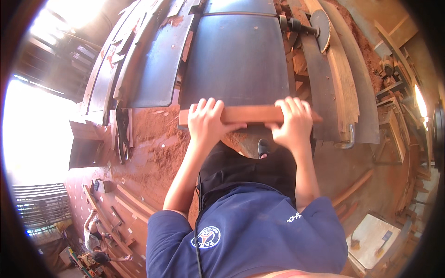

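Observation:
A reddish-brown length of wood lies crosswise at the near edge of a smooth dark metal machine table. Toward its left end, my left hand grips it, fingers over the top and thumb along the near side. Near the other end my right hand wraps it in the same way. The wood's right tip sticks out past the right hand and looks smeared by motion. Both undersides of my hands are hidden.
A toothed circular saw blade stands on a shaft at the far right, beside a long timber. Another metal table is on the left. Reddish sawdust covers the floor. At lower left a person is among long boards.

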Demonstrator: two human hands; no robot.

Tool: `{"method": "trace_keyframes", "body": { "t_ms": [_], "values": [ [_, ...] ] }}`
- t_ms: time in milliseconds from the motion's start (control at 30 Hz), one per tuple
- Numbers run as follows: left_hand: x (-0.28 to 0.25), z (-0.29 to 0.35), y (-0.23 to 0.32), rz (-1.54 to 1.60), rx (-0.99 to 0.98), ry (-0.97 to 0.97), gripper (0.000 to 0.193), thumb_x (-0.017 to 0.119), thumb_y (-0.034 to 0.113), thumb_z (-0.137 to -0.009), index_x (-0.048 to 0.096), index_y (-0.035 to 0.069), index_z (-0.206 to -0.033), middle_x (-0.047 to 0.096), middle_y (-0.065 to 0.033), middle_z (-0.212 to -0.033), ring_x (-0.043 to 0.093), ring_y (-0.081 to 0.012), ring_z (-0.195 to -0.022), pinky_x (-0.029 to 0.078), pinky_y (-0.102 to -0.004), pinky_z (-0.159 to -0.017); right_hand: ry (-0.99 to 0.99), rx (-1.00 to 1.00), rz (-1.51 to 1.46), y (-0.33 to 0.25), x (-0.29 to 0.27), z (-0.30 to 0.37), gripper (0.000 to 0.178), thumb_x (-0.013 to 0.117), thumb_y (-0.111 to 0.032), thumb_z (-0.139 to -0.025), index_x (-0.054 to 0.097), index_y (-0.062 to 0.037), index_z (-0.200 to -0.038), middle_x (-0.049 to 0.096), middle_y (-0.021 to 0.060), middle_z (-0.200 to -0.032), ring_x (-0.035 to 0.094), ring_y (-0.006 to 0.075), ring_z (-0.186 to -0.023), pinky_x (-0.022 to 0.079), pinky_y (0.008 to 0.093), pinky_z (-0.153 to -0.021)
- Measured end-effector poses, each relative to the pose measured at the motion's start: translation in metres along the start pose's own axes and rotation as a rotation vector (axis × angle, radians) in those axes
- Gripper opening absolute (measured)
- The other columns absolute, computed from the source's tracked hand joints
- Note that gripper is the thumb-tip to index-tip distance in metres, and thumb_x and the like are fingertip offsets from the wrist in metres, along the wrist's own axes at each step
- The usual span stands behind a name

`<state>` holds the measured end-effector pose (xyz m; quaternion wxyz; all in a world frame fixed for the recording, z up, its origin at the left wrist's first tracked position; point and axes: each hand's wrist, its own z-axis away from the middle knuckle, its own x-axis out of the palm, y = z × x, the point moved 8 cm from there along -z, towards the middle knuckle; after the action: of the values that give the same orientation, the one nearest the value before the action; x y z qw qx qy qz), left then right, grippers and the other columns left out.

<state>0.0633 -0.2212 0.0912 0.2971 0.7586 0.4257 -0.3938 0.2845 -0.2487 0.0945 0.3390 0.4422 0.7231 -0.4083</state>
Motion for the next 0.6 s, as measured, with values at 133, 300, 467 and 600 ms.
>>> {"method": "trace_keyframes", "body": {
  "t_ms": [133,300,467,600],
  "values": [
    [-0.006,0.011,0.01,0.076,0.044,-0.055,0.07,0.092,0.07,-0.057,0.06,0.01,-0.076,0.059,-0.0047,-0.08,0.064,-0.0264,-0.082,0.048,-0.0423,-0.078,0.033,0.05,0.016,-0.013,-0.01,0.041,0.055,0.095,-0.027,-0.06,0.07,-0.0097,-0.106,0.064,0.0056,-0.097,0.063,0.0282,-0.1,0.046,0.045,-0.096],
    [0.026,-0.046,-0.021,0.008,0.054,0.044,0.072,0.089,0.075,-0.06,0.063,0.011,-0.077,0.062,-0.0053,-0.08,0.066,-0.0271,-0.084,0.049,-0.0442,-0.077,0.091,-0.033,-0.002,0.02,0.019,-0.047,0.052,0.095,-0.024,-0.061,0.068,-0.0101,-0.104,0.067,0.0053,-0.103,0.064,0.0292,-0.105,0.047,0.044,-0.097],
    [0.096,-0.162,-0.097,-0.083,-0.019,-0.073,0.082,0.075,0.09,-0.068,0.07,0.009,-0.08,0.075,-0.0088,-0.092,0.073,-0.0295,-0.097,0.053,-0.0464,-0.09,0.057,-0.003,0.153,0.068,0.09,-0.179,0.051,0.091,-0.042,-0.072,0.075,-0.011,-0.109,0.074,0.007,-0.108,0.067,0.0281,-0.113,0.048,0.0441,-0.104],
    [0.096,-0.161,-0.094,-0.116,-0.029,0.043,0.084,0.075,0.091,-0.068,0.072,0.007,-0.082,0.075,-0.0104,-0.092,0.073,-0.0297,-0.096,0.053,-0.0469,-0.09,0.001,-0.029,0.122,0.076,0.098,-0.191,0.055,0.091,-0.046,-0.072,0.075,-0.0111,-0.112,0.074,0.0076,-0.112,0.066,0.0275,-0.117,0.047,0.0449,-0.106]
  ]
}}
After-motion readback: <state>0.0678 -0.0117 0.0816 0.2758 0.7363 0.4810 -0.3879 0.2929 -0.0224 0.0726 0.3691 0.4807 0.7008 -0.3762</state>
